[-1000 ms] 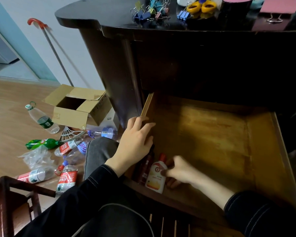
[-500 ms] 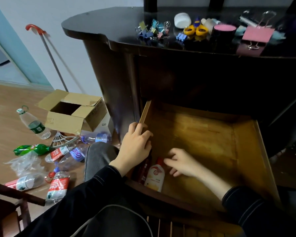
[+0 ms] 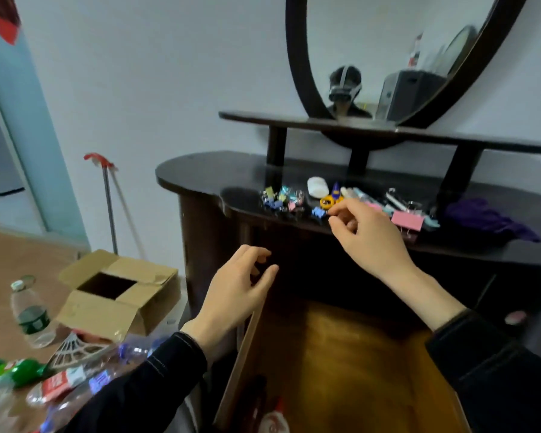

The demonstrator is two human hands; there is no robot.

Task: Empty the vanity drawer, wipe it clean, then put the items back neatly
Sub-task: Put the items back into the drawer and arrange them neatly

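Note:
The wooden drawer (image 3: 350, 354) stands pulled out below the dark vanity top (image 3: 200, 173). A white bottle with a red cap (image 3: 274, 417) and a dark bottle (image 3: 255, 398) lie in its near left corner. My left hand (image 3: 235, 295) hovers above the drawer's left wall, fingers loosely apart, holding nothing. My right hand (image 3: 366, 239) is raised at the vanity's front edge, fingertips close to the blue binder clip (image 3: 318, 212) and yellow tape roll (image 3: 327, 201). Small binder clips (image 3: 281, 198), a white jar (image 3: 317, 186), pens (image 3: 366, 195), a pink clip (image 3: 407, 220) and a purple cloth (image 3: 487, 218) lie on top.
An oval mirror (image 3: 394, 57) stands above a narrow shelf (image 3: 294, 118). On the floor to the left are an open cardboard box (image 3: 113, 295), several plastic bottles (image 3: 32, 317) and a mop handle (image 3: 107, 201) against the wall.
Both hands have come up out of the drawer. The right hand left the white bottle and rose to the vanity top. The view has tilted upward, now showing the mirror.

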